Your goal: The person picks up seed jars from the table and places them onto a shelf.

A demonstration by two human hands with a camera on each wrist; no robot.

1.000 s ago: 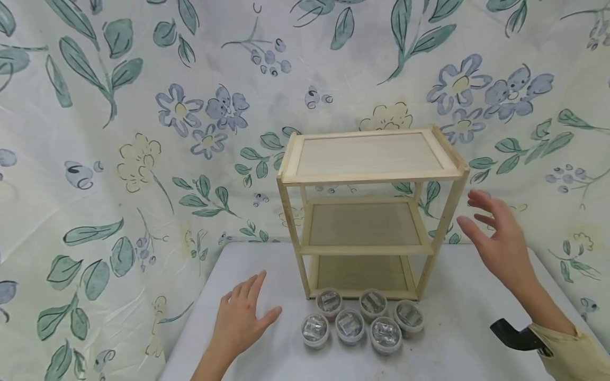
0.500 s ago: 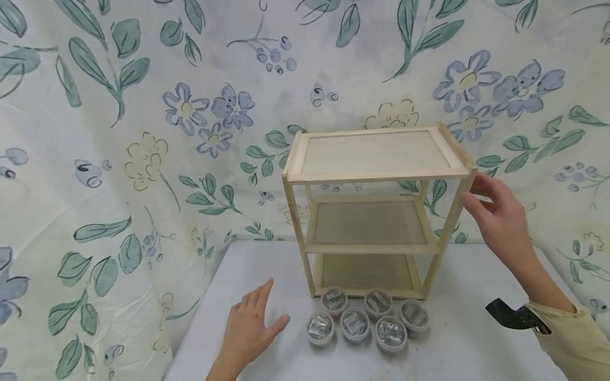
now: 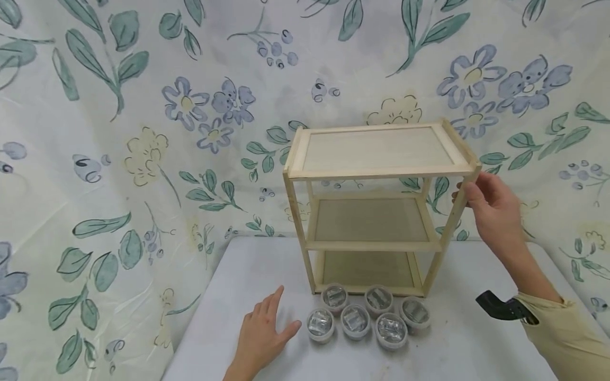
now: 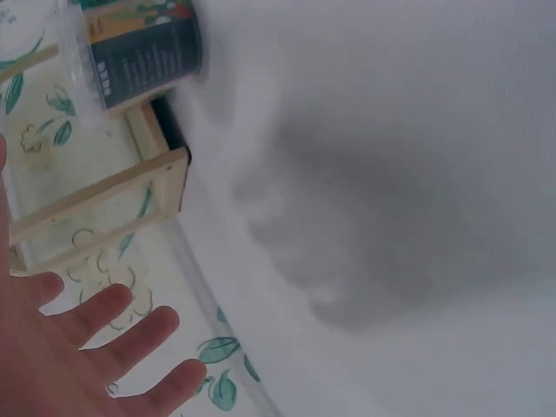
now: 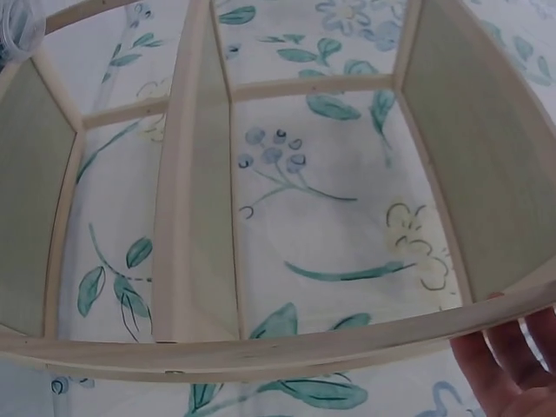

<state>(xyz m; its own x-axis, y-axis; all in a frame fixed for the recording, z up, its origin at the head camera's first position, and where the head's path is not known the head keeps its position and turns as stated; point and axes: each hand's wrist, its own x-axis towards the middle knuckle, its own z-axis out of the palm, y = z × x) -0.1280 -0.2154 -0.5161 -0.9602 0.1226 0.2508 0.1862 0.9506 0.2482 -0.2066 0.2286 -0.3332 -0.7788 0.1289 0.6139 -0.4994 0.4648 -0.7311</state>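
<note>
The right hand (image 3: 493,209) now grips the near right post of the rack (image 3: 376,206) just under its top shelf, thumb on the near face and fingers curled behind it. A second ago it hung open in the air to the right of the rack, clear of the wood; half a second ago its fingertips were just reaching the post. From the right wrist view only its fingertips (image 5: 512,365) show, against a wooden rail of the rack.

The left hand (image 3: 264,333) lies flat and open on the surface (image 3: 229,296), fingers spread and holding nothing. It has slid right and a little nearer since the earlier frames and now sits just beside the leftmost cup, its thumb close to that cup but apart from it. The left wrist view shows its spread fingers (image 4: 95,339) over the floral cloth.

The rack stands upright at the far middle of the surface, three shelves all bare, where it stood before. Six cups (image 3: 369,317) cluster in two rows just in front of its foot, unmoved. The floral cloth (image 3: 119,132) hangs behind and to the left.
</note>
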